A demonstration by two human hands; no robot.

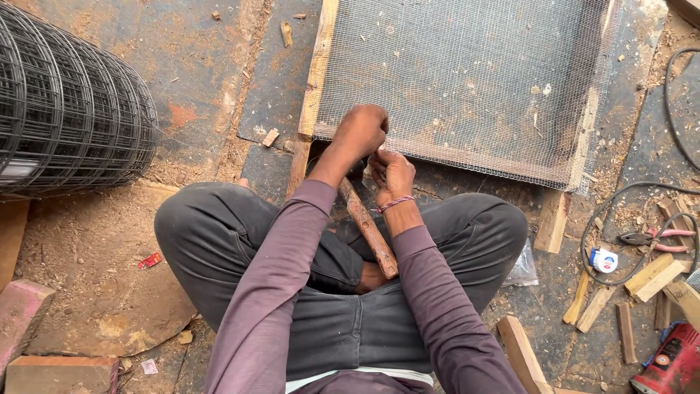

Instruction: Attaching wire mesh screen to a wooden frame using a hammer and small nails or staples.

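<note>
Head view, setting: A person sat cross-legged on a sawdust-strewn floor [109,292], facing a wooden frame [318,66] covered with fine wire mesh [467,80].
Left hand: The left hand [359,131] was clenched in a fist at the frame's near edge; what its fingers enclosed could not be told.
Right hand: The right hand [392,174] had its fingers pinched shut just beside the left, seemingly on something small, too tiny to identify.
Hammer handle: A reddish wooden handle [368,228] lay slanted across the lap, its head hidden under the hands.
Step in hand: By appearance, the mesh was being fastened to the frame's near rail.
Next move: It would have called for a steady hold at the mesh edge and care for the fingers.
Packages and labels: A small white-and-blue round tape roll [604,260] lay at right among wood offcuts; a red scrap [149,260] lay at left.
Surroundings: A roll of dark welded mesh [69,109] stood at far left; red-handled pliers [656,239] rested by a black cable [605,211].
</note>
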